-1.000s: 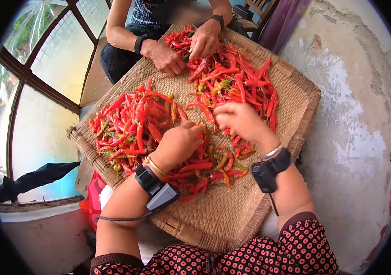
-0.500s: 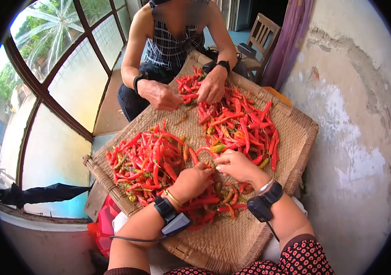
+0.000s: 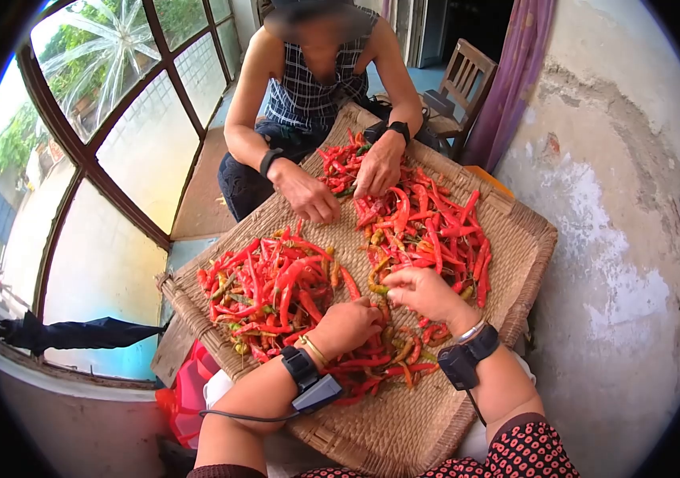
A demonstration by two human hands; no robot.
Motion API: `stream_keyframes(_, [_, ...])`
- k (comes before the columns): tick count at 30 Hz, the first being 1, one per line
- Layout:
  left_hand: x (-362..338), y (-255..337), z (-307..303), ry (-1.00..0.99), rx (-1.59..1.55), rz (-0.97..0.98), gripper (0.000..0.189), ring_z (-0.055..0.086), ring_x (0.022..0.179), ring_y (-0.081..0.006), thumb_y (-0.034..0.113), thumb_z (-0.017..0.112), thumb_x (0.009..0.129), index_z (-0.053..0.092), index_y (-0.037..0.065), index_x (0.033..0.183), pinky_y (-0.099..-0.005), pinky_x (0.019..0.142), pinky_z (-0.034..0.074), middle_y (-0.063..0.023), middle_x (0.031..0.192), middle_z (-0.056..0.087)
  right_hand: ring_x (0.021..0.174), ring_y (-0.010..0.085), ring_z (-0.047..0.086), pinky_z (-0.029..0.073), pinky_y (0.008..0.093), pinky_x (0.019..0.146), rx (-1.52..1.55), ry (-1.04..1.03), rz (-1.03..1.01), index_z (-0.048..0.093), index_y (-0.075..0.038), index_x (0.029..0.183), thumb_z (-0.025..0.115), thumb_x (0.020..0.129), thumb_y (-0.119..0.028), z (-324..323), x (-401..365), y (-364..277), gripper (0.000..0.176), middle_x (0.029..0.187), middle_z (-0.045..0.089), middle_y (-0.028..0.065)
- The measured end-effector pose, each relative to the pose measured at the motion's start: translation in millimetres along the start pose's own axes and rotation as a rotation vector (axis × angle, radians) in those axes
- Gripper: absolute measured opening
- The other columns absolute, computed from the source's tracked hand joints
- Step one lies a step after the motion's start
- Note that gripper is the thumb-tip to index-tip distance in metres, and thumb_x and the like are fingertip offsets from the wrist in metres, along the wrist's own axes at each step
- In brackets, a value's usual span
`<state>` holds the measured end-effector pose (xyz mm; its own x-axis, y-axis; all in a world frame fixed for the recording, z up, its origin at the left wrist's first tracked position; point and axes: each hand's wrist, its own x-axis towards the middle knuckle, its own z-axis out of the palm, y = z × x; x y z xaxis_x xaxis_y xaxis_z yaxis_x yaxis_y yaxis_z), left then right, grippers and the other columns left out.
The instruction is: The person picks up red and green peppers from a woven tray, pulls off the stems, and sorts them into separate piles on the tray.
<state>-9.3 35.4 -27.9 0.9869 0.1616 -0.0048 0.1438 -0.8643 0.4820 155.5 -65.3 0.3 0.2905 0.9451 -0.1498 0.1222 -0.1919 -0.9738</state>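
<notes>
My left hand (image 3: 346, 327) is closed, fingers curled, low over the left heap of red chili peppers (image 3: 264, 279). What lies inside its fingers is hidden. To the right of it, my right hand (image 3: 427, 296) pinches at the end of a yellow-green chili pepper (image 3: 376, 277), by the edge of the right heap of chili peppers (image 3: 435, 227). Between and below my hands lies a smaller group of darker red, brownish and greenish chili peppers (image 3: 403, 348). All of them rest on a woven tray (image 3: 403, 414).
Across the tray sits another person (image 3: 308, 95), both hands at the far chili peppers. A wooden chair (image 3: 467, 84) stands behind. Windows (image 3: 125, 151) run along the left, with a folded black umbrella (image 3: 93, 334) below. A rough wall (image 3: 603, 207) borders the right.
My hands have drawn apart, the left moving slightly down. The right now reaches the yellow-green chili pepper. The other person's left-side hand has lowered and moved away from the pile. The view has shifted slightly.
</notes>
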Motion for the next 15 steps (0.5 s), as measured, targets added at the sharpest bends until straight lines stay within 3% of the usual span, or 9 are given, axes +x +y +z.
stream_keyframes(2, [0.6,-0.9,-0.2,0.002,0.011,0.005,0.018,0.059,0.073,-0.0287,0.024,0.058,0.076,0.061,0.008,0.084,-0.0395,0.060,0.048,-0.0115,0.079,0.056,0.084,0.0211,0.062,0.048,0.0311,0.072,-0.434,-0.081,-0.077,0.060,0.001,0.100,0.062,0.077,-0.018,4.1,-3.4,-2.7,0.030,0.090,0.064,0.0132])
stream_keyframes(4, [0.8,-0.2,0.6,0.005,0.021,0.011,0.017,0.060,0.072,-0.0289,0.023,0.057,0.076,0.061,0.007,0.082,-0.0397,0.059,0.049,-0.0122,0.078,0.057,0.082,0.0259,0.062,0.048,0.0339,0.074,-0.467,-0.083,-0.124,0.061,0.000,0.099,0.063,0.075,-0.022,5.2,-3.1,1.0,0.032,0.089,0.063,0.0169])
stream_keyframes(6, [0.9,2.5,2.1,0.054,0.039,-0.042,0.016,0.059,0.066,-0.0299,0.021,0.057,0.075,0.060,0.006,0.078,-0.0409,0.056,0.048,-0.0128,0.069,0.058,0.080,0.0197,0.062,0.047,0.0302,0.073,-0.514,-0.122,-0.104,0.060,0.001,0.100,0.062,0.076,-0.016,6.0,-4.7,-3.0,0.029,0.086,0.063,0.0133])
stream_keyframes(13, [2.1,0.6,7.9,0.198,-0.087,-0.095,0.015,0.059,0.061,-0.0327,0.021,0.056,0.075,0.059,0.006,0.074,-0.0422,0.053,0.046,-0.0133,0.063,0.058,0.079,0.0205,0.062,0.048,0.0307,0.071,-0.552,-0.135,-0.076,0.061,0.001,0.099,0.061,0.076,-0.017,4.8,-6.5,-3.8,0.029,0.086,0.063,0.0146])
stream_keyframes(15, [3.3,1.6,-0.5,0.167,-0.223,-0.160,0.010,0.061,0.064,-0.0230,0.012,0.063,0.072,0.059,0.005,0.078,-0.0331,0.057,0.048,-0.0111,0.071,0.062,0.079,0.0215,0.062,0.048,0.0311,0.070,-0.564,-0.131,-0.094,0.060,0.001,0.101,0.061,0.076,-0.016,4.0,-8.0,-6.7,0.030,0.088,0.064,0.0152])
